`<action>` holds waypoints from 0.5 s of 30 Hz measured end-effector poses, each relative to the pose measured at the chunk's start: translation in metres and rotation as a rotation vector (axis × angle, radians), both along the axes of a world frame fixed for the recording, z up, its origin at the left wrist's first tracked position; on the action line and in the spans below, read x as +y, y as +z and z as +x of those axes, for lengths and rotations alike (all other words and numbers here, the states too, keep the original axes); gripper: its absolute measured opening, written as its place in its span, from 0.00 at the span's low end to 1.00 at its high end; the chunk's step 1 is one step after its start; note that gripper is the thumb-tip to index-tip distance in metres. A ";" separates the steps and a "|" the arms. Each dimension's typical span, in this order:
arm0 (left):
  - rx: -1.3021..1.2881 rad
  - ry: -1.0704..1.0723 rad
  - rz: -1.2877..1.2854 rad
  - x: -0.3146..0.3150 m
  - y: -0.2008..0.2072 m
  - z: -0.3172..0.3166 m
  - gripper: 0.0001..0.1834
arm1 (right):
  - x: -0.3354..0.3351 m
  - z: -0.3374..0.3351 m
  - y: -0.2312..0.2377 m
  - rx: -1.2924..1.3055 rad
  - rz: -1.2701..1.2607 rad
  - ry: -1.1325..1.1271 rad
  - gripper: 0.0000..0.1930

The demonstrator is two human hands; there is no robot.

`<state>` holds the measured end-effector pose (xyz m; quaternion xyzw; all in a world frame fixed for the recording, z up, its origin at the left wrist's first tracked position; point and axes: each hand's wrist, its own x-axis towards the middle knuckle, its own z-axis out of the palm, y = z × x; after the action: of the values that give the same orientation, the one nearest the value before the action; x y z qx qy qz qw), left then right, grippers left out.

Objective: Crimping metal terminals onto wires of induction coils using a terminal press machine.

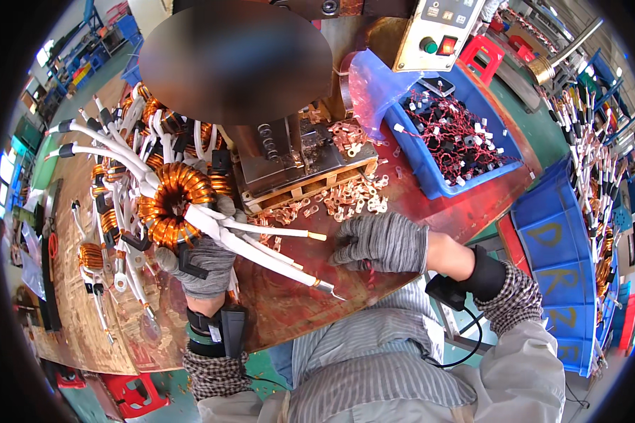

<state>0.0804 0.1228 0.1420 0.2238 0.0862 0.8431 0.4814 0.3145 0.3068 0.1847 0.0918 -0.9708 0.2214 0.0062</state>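
Observation:
My left hand, in a grey knit glove, is closed around a copper-wound toroidal coil. Thick white-sleeved leads run from the coil toward the right, their ends bare, while other white leads with black sleeves stretch to the upper left. My right hand, gloved alike, is low over the red tabletop with its fingers curled together. A bit of dark red wire shows beneath it; what the fingers hold is hidden. Loose copper ring terminals lie just beyond the right hand.
A press tool with a metal base stands ahead, under a blurred patch. More coils crowd the left side. A blue bin holds red-wired parts at the right. A control box is above, and a large blue crate stands beside the table.

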 end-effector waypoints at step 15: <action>-0.395 0.106 -0.040 0.011 0.039 0.038 0.40 | -0.033 0.003 0.012 0.278 -1.230 -0.513 0.15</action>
<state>0.1185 0.1339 0.1815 0.0396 0.0184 0.8930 0.4480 0.3174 0.2737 0.1972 -0.1338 -0.6496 0.7108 0.2343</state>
